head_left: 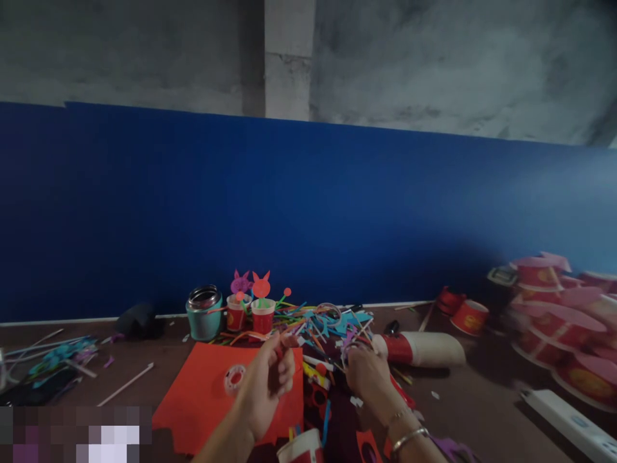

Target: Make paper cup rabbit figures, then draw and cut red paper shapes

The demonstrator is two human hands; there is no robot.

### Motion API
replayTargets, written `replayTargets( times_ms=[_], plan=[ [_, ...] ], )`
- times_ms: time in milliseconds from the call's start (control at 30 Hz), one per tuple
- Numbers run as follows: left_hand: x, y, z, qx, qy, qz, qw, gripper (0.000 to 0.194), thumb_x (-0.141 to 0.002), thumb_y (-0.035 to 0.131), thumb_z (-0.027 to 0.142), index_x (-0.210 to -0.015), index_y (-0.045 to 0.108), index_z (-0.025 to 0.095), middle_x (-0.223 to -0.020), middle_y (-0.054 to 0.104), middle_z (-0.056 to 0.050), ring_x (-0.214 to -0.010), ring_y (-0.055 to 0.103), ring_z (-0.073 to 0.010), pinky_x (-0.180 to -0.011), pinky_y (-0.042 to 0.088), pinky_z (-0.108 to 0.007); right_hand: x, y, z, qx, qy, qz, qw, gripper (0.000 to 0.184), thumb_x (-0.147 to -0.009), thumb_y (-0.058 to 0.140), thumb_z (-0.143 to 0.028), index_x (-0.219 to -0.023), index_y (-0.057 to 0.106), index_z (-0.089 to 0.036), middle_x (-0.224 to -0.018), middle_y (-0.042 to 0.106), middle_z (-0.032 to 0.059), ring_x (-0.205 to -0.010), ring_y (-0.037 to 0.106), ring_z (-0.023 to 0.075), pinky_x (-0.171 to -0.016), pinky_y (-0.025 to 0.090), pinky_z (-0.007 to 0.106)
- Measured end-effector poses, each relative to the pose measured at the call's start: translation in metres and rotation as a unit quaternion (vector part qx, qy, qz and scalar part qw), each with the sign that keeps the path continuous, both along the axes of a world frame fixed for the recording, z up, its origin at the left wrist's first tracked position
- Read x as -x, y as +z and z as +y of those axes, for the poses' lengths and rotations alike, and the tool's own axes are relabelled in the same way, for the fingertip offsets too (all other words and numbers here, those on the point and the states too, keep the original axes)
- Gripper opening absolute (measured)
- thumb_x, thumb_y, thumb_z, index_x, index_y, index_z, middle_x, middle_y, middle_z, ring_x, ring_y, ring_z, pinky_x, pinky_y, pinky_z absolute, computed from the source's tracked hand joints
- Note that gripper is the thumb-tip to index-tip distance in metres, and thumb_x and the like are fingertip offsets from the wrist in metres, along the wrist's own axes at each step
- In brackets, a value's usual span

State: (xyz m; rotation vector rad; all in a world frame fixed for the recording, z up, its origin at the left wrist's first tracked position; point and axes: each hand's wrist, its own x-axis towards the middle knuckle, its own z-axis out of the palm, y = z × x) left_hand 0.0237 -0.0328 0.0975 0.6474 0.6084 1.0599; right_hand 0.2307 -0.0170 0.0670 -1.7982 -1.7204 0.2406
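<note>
My left hand (272, 379) is over a sheet of orange-red paper (193, 392), its fingers curled and thumb and forefinger pinched together. What the pinch holds, if anything, is too small to make out. My right hand (365, 371) reaches down into the pile of craft scraps, back of the hand up and fingers closed, their tips partly hidden. A loop-shaped object shows by those fingertips, its kind unclear. On the sheet lies a roll of clear tape (234, 379). Behind it are a red cup with an orange cat-head cutout (261, 285) and one with a purple cutout (240, 283).
A teal metal flask (204, 313) stands behind the paper. Coloured sticks and scraps (332, 321) cover the middle. Right of my hand lies a white-and-red cylinder (429, 349); farther right are stacked red cups (554, 315) and a white power strip (571, 421). A paper cup (303, 447) is near me.
</note>
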Motion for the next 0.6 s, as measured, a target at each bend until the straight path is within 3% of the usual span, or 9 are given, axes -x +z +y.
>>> replayTargets(
  times_ms=[67,133,233,333,433,533,600],
  plan=[
    [-0.002,-0.003,0.001,0.004,-0.018,0.011,1.000,0.039,-0.081,0.051,0.048,-0.091,0.059,0.012,-0.050,0.032,0.008,-0.042,0.022,-0.0056,-0.037,0.013,-0.018,0.007,0.004,0.000,-0.003,0.020,0.017,1.000,0.010,-0.068,0.059,-0.017,-0.058,0.058,-0.018,-0.067,0.066,0.0092,-0.073,0.060,0.0240,-0.069,0.039,0.034],
    [-0.004,-0.003,0.000,0.009,-0.030,0.029,0.999,0.045,-0.080,0.049,0.055,-0.092,0.058,0.013,-0.049,0.033,0.008,-0.041,0.020,-0.0058,-0.036,0.010,-0.018,0.020,0.014,-0.003,0.003,0.069,0.070,0.995,0.022,-0.079,0.050,-0.031,-0.065,0.061,-0.018,-0.066,0.065,0.0051,-0.066,0.059,0.0190,-0.063,0.041,0.029],
    [-0.008,-0.001,-0.001,0.016,-0.041,0.064,0.997,0.052,-0.076,0.046,0.063,-0.089,0.057,0.014,-0.047,0.034,0.009,-0.039,0.020,-0.0060,-0.036,0.008,-0.019,0.040,0.029,-0.010,0.063,0.166,0.366,0.913,0.029,-0.078,0.054,-0.044,-0.072,0.060,-0.016,-0.064,0.061,0.0013,-0.061,0.055,0.0151,-0.058,0.041,0.026],
    [-0.010,0.002,-0.005,0.022,-0.045,0.092,0.994,0.056,-0.074,0.045,0.068,-0.089,0.056,0.015,-0.046,0.034,0.009,-0.039,0.021,-0.0060,-0.038,0.008,-0.019,0.050,0.035,-0.016,0.091,0.172,0.456,0.868,0.029,-0.071,0.063,-0.044,-0.068,0.058,-0.016,-0.058,0.056,-0.0020,-0.055,0.050,0.0119,-0.054,0.039,0.024],
    [-0.012,0.004,-0.008,0.019,-0.050,0.104,0.993,0.059,-0.071,0.046,0.070,-0.089,0.058,0.015,-0.046,0.035,0.009,-0.039,0.022,-0.0057,-0.039,0.010,-0.020,0.052,0.032,-0.019,0.026,0.171,0.404,0.898,0.025,-0.074,0.060,-0.039,-0.063,0.054,-0.017,-0.064,0.056,0.0002,-0.061,0.052,0.0140,-0.058,0.041,0.026],
    [-0.013,0.004,-0.008,0.033,-0.021,0.120,0.992,0.058,-0.071,0.047,0.070,-0.089,0.060,0.016,-0.049,0.040,0.008,-0.041,0.030,-0.0058,-0.041,0.016,-0.018,0.053,0.028,-0.024,-0.129,0.136,0.248,0.950,0.018,-0.080,0.053,-0.030,-0.065,0.054,-0.020,-0.082,0.060,0.0058,-0.082,0.055,0.0208,-0.077,0.043,0.034],
    [-0.013,0.002,-0.005,0.050,0.010,0.138,0.989,0.059,-0.070,0.047,0.071,-0.087,0.061,0.017,-0.053,0.045,0.006,-0.044,0.036,-0.0061,-0.043,0.020,-0.018,0.056,0.028,-0.030,-0.198,0.125,0.172,0.957,0.012,-0.082,0.050,-0.025,-0.072,0.054,-0.021,-0.092,0.059,0.0080,-0.092,0.053,0.0232,-0.086,0.040,0.038]
  ],
)
